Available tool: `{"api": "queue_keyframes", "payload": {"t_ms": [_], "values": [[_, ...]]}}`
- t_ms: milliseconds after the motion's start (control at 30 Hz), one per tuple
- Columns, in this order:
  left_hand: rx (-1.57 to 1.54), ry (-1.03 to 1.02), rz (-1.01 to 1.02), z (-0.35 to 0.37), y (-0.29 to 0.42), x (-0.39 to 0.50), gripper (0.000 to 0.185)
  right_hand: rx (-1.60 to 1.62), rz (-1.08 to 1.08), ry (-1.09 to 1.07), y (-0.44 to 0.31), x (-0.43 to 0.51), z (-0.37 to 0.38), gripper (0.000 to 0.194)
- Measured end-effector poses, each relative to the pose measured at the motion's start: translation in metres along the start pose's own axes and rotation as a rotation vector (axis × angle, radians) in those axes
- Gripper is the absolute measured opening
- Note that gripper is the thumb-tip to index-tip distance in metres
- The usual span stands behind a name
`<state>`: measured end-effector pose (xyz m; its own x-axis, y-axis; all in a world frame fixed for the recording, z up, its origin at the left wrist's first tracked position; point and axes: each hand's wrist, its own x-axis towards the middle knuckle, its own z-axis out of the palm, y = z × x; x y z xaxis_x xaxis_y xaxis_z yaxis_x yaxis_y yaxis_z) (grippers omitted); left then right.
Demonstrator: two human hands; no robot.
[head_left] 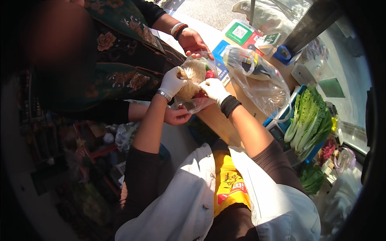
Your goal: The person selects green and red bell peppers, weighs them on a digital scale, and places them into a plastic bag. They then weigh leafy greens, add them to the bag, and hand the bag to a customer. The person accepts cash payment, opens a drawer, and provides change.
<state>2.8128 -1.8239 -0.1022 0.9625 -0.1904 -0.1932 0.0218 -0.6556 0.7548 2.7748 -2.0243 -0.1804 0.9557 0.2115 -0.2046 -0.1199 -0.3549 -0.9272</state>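
My left hand (172, 82), in a white glove with a watch at the wrist, grips the gathered top of a clear plastic bag of pale enoki-like mushrooms (194, 70). My right hand (214, 91), gloved in white with a black wristband, pinches the bag's film near its right side. Red round produce (210, 74), perhaps tomatoes, lies beside the mushrooms in a larger clear plastic bag (201, 104). Another person's hand (194, 43) is at this bag's upper edge, and that person's other hand (178, 115) holds its lower edge.
A wooden counter (232, 129) bears a clear bag with packaged goods (265, 87). Leafy greens (309, 120) lie on a scale with a blue tray (316, 149) at the right. Payment-code signs (238, 33) and a blue tape roll (283, 54) are at the back. The person in floral clothing stands at the left.
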Motion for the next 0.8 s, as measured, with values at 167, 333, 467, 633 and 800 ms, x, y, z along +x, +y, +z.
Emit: {"api": "queue_keyframes", "payload": {"t_ms": [167,333,467,633,800], "values": [[0.326,0.001,0.084,-0.001,0.029,-0.013,0.029,-0.239,-0.049,0.121,0.010,0.005,0.001,0.034],[0.163,0.022,0.072,0.000,0.027,-0.016,0.033,0.185,-0.008,-0.045,-0.013,0.003,-0.018,0.028],[0.235,0.123,0.113,0.012,0.020,-0.017,0.030,-0.205,0.027,0.060,-0.034,-0.004,-0.028,0.018],[0.414,0.139,0.236,0.016,0.027,-0.018,0.027,0.219,-0.324,0.094,-0.058,0.005,-0.013,0.039],[0.395,0.286,0.095,0.027,0.036,-0.022,0.025,0.341,-0.184,-0.150,-0.057,0.018,-0.006,0.032]]}}
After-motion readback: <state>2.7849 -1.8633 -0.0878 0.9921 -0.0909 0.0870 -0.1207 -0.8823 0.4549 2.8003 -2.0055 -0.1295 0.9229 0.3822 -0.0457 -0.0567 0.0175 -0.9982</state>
